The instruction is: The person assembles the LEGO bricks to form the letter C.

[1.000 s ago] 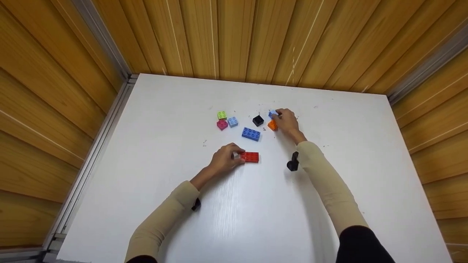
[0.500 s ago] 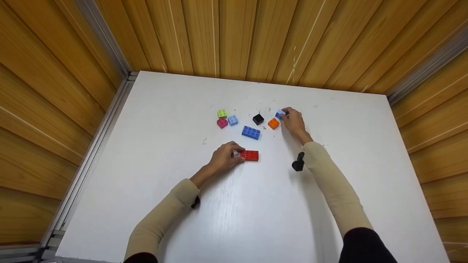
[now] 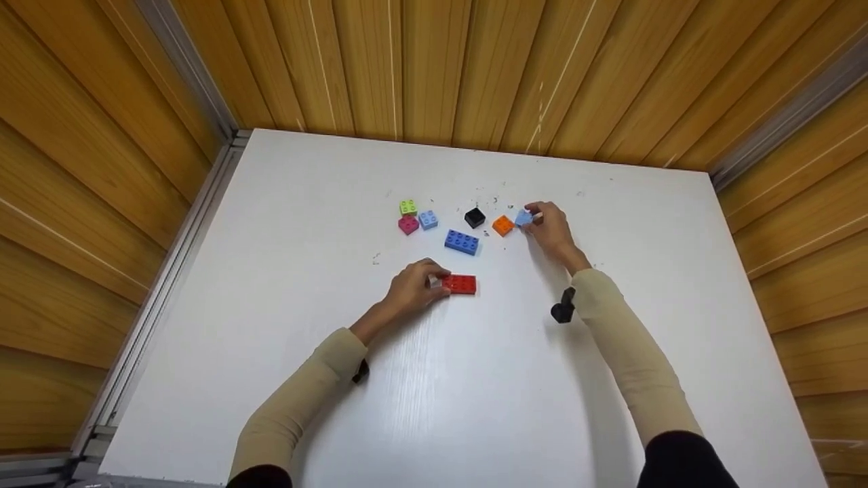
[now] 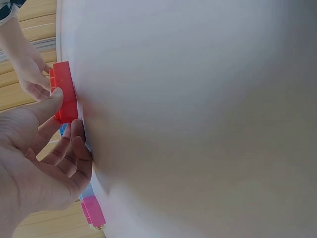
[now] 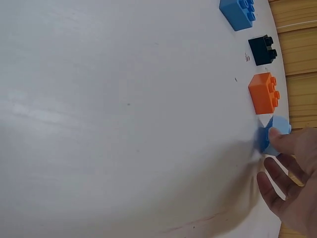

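Note:
My left hand (image 3: 411,287) pinches the left end of a red eight-stud brick (image 3: 461,284) on the white table. In the left wrist view the thumb presses the near side of that brick (image 4: 65,89). Farther back and to the right, my right hand (image 3: 553,230) holds a small light blue brick (image 3: 523,217) between thumb and fingers. An orange brick (image 3: 502,226) lies just left of it. The right wrist view has the thumb over the light blue brick (image 5: 280,124), partly hiding it, with the orange brick (image 5: 263,93) beside it.
A blue eight-stud brick (image 3: 462,242) and a black brick (image 3: 475,217) lie between the hands. Left of them, lime green (image 3: 407,207), magenta (image 3: 408,224) and light blue (image 3: 428,219) bricks sit close together. Wood-panelled walls (image 3: 434,68) enclose the white table (image 3: 305,203).
My right hand has shifted the light blue brick rightward, from behind the orange brick to its right side. The left hand stays at the red brick.

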Tool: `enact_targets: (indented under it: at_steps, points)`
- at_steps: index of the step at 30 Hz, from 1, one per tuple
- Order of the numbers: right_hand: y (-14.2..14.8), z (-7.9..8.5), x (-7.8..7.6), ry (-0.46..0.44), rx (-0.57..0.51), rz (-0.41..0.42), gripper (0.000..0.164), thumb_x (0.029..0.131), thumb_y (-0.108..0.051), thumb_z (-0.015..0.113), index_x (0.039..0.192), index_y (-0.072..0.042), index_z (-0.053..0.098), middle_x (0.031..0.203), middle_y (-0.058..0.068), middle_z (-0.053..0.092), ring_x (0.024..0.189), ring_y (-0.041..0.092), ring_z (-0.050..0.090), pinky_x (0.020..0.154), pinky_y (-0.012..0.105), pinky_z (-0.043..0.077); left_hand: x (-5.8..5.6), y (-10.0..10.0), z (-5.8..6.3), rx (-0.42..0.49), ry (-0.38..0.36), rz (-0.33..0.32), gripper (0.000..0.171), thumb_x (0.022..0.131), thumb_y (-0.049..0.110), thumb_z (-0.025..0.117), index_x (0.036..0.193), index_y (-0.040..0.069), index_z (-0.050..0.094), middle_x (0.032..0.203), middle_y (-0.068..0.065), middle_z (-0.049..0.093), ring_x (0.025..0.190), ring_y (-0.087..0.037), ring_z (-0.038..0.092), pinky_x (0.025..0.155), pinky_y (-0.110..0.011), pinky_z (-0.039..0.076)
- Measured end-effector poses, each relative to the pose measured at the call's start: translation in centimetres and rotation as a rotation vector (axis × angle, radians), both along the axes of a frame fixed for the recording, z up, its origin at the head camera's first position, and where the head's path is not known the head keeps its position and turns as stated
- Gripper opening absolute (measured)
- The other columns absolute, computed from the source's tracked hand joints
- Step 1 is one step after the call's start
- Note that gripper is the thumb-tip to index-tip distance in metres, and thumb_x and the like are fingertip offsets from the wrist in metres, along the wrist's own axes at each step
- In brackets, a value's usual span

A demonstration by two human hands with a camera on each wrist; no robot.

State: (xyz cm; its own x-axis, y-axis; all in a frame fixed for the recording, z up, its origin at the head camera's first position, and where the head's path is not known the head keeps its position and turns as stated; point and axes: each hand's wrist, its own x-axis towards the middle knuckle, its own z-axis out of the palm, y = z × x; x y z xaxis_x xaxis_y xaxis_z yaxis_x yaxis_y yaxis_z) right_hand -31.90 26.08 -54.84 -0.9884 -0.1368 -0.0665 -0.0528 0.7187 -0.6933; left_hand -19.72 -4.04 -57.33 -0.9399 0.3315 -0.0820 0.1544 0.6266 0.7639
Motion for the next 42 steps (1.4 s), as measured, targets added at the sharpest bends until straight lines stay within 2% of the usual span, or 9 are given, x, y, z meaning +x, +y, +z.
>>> enact_targets:
  at_steps: [4, 8, 12, 22, 28, 34, 37, 42]
  points:
    - [0.9, -0.2, 0.5, 0.005, 0.018, 0.015, 0.044, 0.096, 0.005, 0.062, 0.14, 0.009, 0.053, 0.132, 0.028, 0.05, 0.115, 0.037, 0.054, 0.101, 0.046, 0.046, -0.1, 0.1, 0.0, 0.005, 0.006, -0.001, 0.035, 0.092, 0.018, 0.077, 0.125, 0.008, 0.073, 0.119, -0.008, 0.071, 0.098, -0.021, 0.063, 0.083, -0.034, 0.052]
    - [1.7, -0.4, 1.1, 0.003, 0.041, 0.025, 0.044, 0.094, 0.005, 0.064, 0.137, 0.01, 0.055, 0.131, 0.029, 0.049, 0.113, 0.037, 0.052, 0.099, 0.046, 0.045, -0.1, 0.1, 0.1, 0.006, 0.017, -0.005, 0.035, 0.091, 0.018, 0.078, 0.124, 0.008, 0.074, 0.118, -0.008, 0.072, 0.093, -0.02, 0.062, 0.077, -0.031, 0.05]
    - [2.4, -0.4, 1.9, 0.003, 0.05, 0.038, 0.042, 0.094, 0.005, 0.065, 0.135, 0.01, 0.057, 0.13, 0.03, 0.051, 0.113, 0.04, 0.054, 0.099, 0.048, 0.045, -0.2, 0.2, 0.1, 0.007, 0.023, -0.017, 0.035, 0.091, 0.018, 0.078, 0.124, 0.008, 0.074, 0.117, -0.008, 0.072, 0.089, -0.019, 0.061, 0.073, -0.028, 0.048]
    - [3.3, -0.7, 4.3, -0.015, 0.029, 0.073, 0.044, 0.094, 0.003, 0.066, 0.137, 0.008, 0.056, 0.131, 0.03, 0.055, 0.117, 0.042, 0.056, 0.104, 0.052, 0.045, -0.1, 0.4, 0.2, 0.004, 0.008, -0.027, 0.034, 0.091, 0.016, 0.078, 0.124, 0.007, 0.074, 0.117, -0.01, 0.071, 0.09, -0.02, 0.061, 0.076, -0.031, 0.049]
    - [3.6, -1.1, 5.6, -0.023, -0.039, 0.071, 0.046, 0.092, 0.003, 0.069, 0.136, 0.008, 0.057, 0.133, 0.03, 0.057, 0.12, 0.042, 0.056, 0.107, 0.052, 0.044, -0.1, 0.4, 0.1, 0.004, 0.008, -0.029, 0.035, 0.091, 0.016, 0.078, 0.124, 0.007, 0.074, 0.116, -0.009, 0.072, 0.09, -0.02, 0.062, 0.076, -0.03, 0.049]
    - [3.7, -1.7, 6.5, -0.031, -0.152, 0.047, 0.046, 0.091, 0.0, 0.072, 0.135, 0.006, 0.06, 0.136, 0.027, 0.059, 0.129, 0.04, 0.054, 0.115, 0.052, 0.04, -0.2, 0.1, 0.0, 0.028, 0.002, -0.034, 0.035, 0.09, 0.018, 0.078, 0.124, 0.007, 0.074, 0.116, -0.01, 0.072, 0.091, -0.02, 0.061, 0.078, -0.03, 0.049]
    - [3.5, -1.6, 6.9, -0.03, -0.194, 0.072, 0.046, 0.09, -0.001, 0.074, 0.134, 0.006, 0.061, 0.137, 0.027, 0.06, 0.13, 0.041, 0.054, 0.117, 0.052, 0.039, -0.3, -0.4, 0.0, 0.036, 0.009, -0.04, 0.035, 0.09, 0.018, 0.079, 0.122, 0.008, 0.074, 0.116, -0.009, 0.072, 0.091, -0.02, 0.061, 0.078, -0.03, 0.049]
    - [3.2, -1.1, 8.2, -0.005, -0.244, 0.129, 0.045, 0.089, -0.003, 0.077, 0.131, 0.006, 0.064, 0.134, 0.028, 0.063, 0.126, 0.044, 0.058, 0.111, 0.057, 0.042, -0.4, -0.8, 0.0, 0.046, 0.021, -0.068, 0.033, 0.089, 0.017, 0.08, 0.121, 0.007, 0.075, 0.115, -0.009, 0.072, 0.091, -0.019, 0.062, 0.078, -0.03, 0.05]
